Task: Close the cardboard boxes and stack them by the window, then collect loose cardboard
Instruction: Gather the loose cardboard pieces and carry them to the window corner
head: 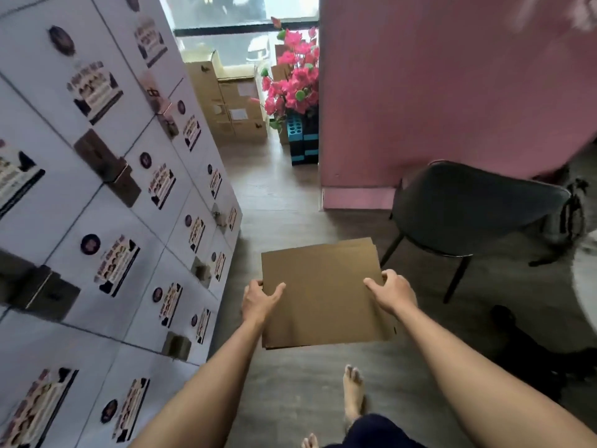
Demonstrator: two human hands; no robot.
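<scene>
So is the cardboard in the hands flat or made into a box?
Flat. The cardboard sheets lie stacked, thin edges showing, gripped by the left hand and right hand.

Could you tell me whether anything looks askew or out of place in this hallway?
Only slightly: the flat cardboard sheets held between the left hand and right hand are fanned unevenly, edges offset at the far right corner.

Two hands: left hand (258, 297), right hand (392, 291). Two bare feet (352, 392). One flat cardboard stack (323, 292), sheet count unclear. One dark chair (468, 208). One bunch of pink flowers (292, 79). One window (239, 24). Brown boxes (232, 105) under it, at least three. White boxes (106, 176) along the left, too many to count.
</scene>
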